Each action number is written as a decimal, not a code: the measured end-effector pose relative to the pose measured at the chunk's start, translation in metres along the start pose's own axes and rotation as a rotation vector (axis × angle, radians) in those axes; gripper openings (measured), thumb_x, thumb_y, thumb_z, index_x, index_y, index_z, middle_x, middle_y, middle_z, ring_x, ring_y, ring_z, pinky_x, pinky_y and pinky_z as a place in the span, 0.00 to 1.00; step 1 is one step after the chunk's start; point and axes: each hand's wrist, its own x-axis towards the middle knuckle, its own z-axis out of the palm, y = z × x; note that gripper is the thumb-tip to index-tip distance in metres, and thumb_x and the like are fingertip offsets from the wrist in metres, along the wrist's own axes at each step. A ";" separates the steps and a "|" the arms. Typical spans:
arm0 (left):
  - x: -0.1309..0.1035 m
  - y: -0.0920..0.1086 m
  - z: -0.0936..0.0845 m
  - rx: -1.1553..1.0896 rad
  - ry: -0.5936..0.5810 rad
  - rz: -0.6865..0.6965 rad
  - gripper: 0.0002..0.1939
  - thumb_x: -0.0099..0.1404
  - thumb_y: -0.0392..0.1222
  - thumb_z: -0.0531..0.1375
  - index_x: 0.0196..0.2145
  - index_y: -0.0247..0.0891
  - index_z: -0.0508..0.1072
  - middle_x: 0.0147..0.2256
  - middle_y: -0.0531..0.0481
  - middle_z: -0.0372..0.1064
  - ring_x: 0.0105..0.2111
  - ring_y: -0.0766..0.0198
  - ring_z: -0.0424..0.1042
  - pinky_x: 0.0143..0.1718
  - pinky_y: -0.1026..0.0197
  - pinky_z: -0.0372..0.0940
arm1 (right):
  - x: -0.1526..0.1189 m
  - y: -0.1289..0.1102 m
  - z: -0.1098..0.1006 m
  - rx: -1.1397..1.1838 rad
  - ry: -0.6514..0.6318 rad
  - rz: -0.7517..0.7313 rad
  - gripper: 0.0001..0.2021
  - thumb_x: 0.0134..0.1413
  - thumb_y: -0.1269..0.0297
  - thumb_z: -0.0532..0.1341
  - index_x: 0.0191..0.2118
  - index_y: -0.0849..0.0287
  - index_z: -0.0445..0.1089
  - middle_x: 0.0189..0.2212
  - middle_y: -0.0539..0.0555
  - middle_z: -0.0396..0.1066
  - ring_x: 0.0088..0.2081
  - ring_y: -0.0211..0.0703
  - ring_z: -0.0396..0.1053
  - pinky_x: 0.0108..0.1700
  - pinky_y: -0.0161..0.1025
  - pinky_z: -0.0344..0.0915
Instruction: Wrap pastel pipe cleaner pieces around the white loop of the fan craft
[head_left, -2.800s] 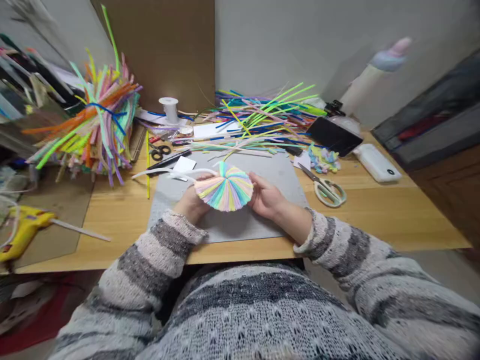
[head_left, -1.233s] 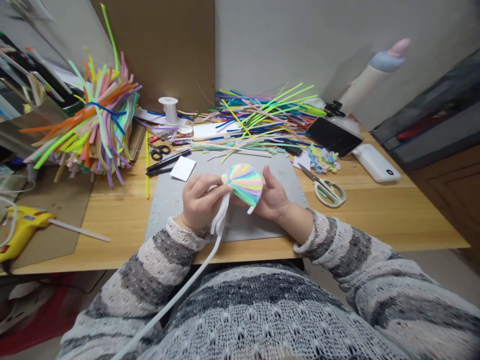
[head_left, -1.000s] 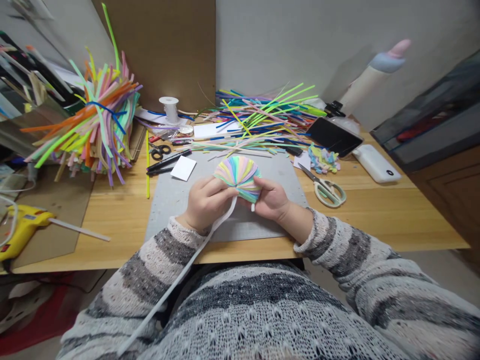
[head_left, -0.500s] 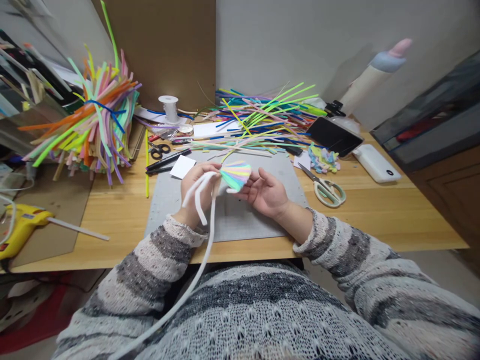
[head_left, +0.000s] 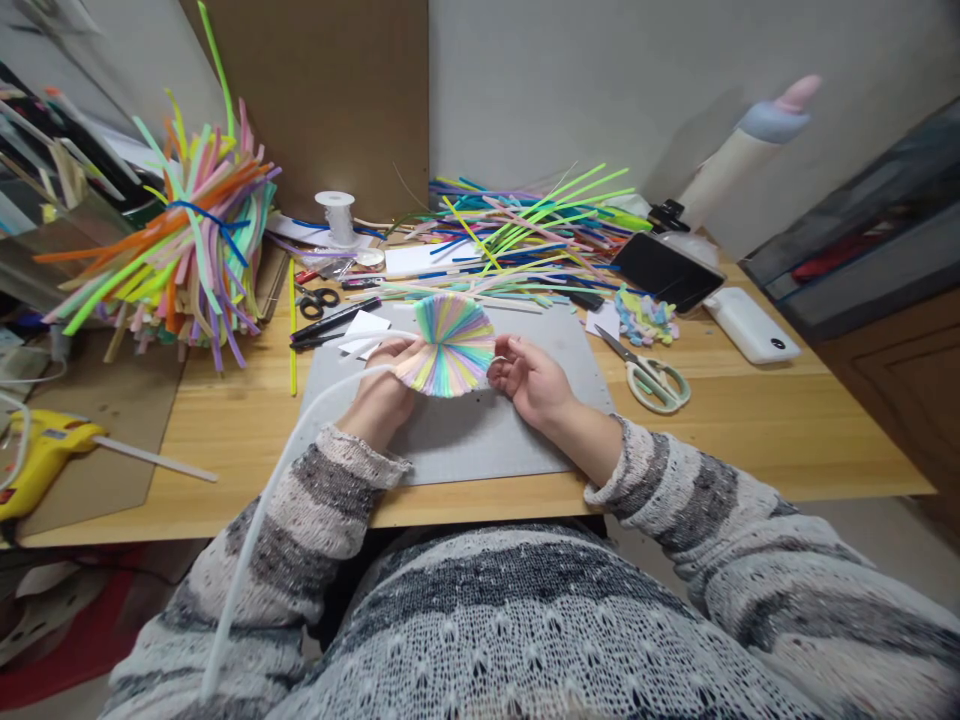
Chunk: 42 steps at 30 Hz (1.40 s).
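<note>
A long white stem (head_left: 251, 530) bows over your left sleeve (head_left: 330, 490). Your left hand (head_left: 379, 400) grasps the pastel fan-striped disc (head_left: 450, 348) at its left side, fingers hidden behind it. The disc sits above the grey mat (head_left: 480, 450), between your hands. Your right hand (head_left: 534, 382) is half open, fingers curled at the disc's right edge; whether they grip it, you cannot tell.
</note>
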 end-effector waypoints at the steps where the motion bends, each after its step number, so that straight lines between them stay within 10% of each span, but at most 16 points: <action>1: 0.000 -0.001 0.000 0.000 0.001 -0.007 0.11 0.51 0.45 0.68 0.24 0.35 0.74 0.26 0.49 0.71 0.26 0.66 0.69 0.32 0.62 0.65 | 0.000 0.000 0.000 0.000 -0.010 -0.002 0.11 0.44 0.56 0.63 0.34 0.55 0.67 0.30 0.47 0.68 0.26 0.34 0.66 0.28 0.32 0.61; 11: 0.005 -0.008 -0.001 0.191 -0.056 -0.197 0.13 0.43 0.44 0.72 0.26 0.34 0.77 0.25 0.50 0.73 0.24 0.65 0.69 0.28 0.63 0.64 | 0.006 -0.004 0.000 -0.322 -0.251 -0.089 0.18 0.39 0.59 0.70 0.38 0.58 0.73 0.36 0.50 0.75 0.39 0.41 0.71 0.47 0.39 0.65; 19: 0.000 0.006 0.004 -0.222 -0.115 -0.262 0.15 0.55 0.42 0.63 0.40 0.35 0.75 0.39 0.45 0.75 0.39 0.63 0.73 0.41 0.63 0.68 | 0.006 0.001 0.005 -0.065 0.042 -0.112 0.19 0.39 0.58 0.70 0.40 0.55 0.69 0.36 0.49 0.76 0.35 0.40 0.72 0.39 0.38 0.69; 29: -0.004 -0.007 0.000 0.278 -0.065 -0.116 0.25 0.49 0.42 0.70 0.44 0.32 0.73 0.35 0.46 0.76 0.34 0.63 0.74 0.40 0.61 0.65 | 0.001 0.003 0.004 -0.242 -0.162 0.014 0.15 0.39 0.58 0.70 0.35 0.59 0.75 0.34 0.52 0.77 0.37 0.43 0.73 0.48 0.42 0.65; 42: -0.007 -0.005 -0.001 0.088 -0.017 -0.212 0.21 0.51 0.43 0.69 0.43 0.34 0.73 0.35 0.48 0.75 0.33 0.63 0.73 0.40 0.61 0.66 | 0.002 0.004 0.000 -0.121 -0.143 0.135 0.15 0.39 0.57 0.71 0.33 0.60 0.77 0.32 0.53 0.78 0.35 0.44 0.74 0.47 0.45 0.67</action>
